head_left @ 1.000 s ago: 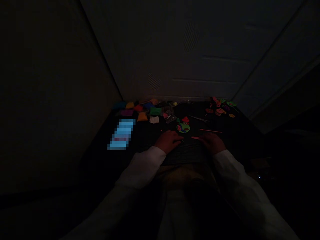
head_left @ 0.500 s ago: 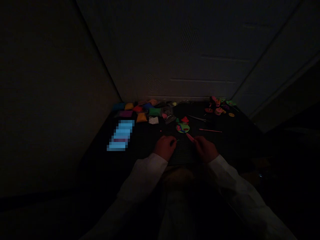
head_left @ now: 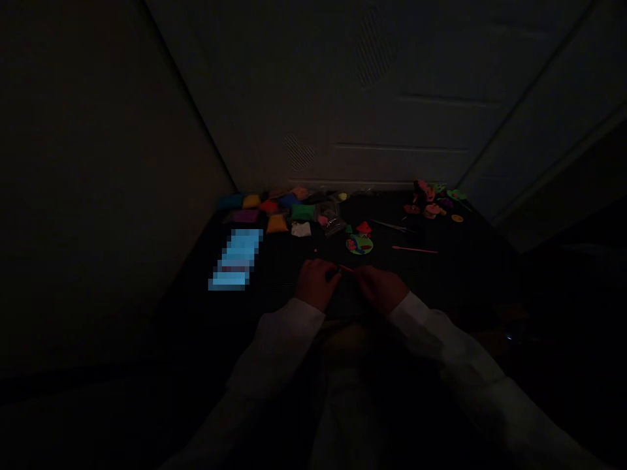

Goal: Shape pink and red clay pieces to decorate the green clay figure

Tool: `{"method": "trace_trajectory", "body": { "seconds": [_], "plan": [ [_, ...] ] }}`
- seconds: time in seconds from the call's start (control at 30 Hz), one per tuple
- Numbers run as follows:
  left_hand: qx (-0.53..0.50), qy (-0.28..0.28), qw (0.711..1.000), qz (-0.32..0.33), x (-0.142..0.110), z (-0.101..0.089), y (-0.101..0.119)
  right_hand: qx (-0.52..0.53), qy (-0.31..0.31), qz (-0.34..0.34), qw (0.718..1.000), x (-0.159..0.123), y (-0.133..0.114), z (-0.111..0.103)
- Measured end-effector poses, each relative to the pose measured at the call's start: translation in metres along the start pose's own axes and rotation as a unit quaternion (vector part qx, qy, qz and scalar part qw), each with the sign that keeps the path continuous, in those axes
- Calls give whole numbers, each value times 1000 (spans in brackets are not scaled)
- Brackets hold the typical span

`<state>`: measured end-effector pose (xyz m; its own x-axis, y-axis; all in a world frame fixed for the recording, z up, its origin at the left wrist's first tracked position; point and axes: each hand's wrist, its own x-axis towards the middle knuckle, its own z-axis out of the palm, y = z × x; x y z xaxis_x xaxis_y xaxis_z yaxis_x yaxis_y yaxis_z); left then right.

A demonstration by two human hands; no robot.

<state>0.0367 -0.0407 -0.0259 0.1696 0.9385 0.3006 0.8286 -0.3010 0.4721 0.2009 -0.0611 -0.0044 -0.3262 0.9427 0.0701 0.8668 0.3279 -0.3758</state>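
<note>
My left hand is closed in a pinch near the table's front; what sits between its fingertips is tiny and too dark to make out. My right hand grips a pink modelling tool, whose tip points left and reaches the left fingertips. Just beyond both hands lies a round light-green clay disc with blue and red pieces on it and a red cone-shaped piece at its far edge. A tiny pink bit lies beyond my left hand.
Packets of coloured clay, such as a green packet and an orange packet, lie at the back left. A lit phone is on the left. Scissors, a pink stick tool and finished clay figures lie on the right.
My right hand has moved left with the pink tool, bringing its tip from near the disc to my left fingertips. My left hand has shifted slightly left.
</note>
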Motion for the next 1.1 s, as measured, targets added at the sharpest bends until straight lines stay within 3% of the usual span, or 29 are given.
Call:
{"method": "trace_trajectory", "body": {
  "seconds": [0.57,0.8,1.1],
  "plan": [
    [28,6,999,24,0,2,-2,-65,-47,8,997,4,-7,-6],
    [29,5,999,32,0,2,-1,-117,-64,28,991,10,-21,-14],
    [4,8,1000,4,-1,-2,2,-133,-63,34,989,-2,-20,-15]
  ]
}}
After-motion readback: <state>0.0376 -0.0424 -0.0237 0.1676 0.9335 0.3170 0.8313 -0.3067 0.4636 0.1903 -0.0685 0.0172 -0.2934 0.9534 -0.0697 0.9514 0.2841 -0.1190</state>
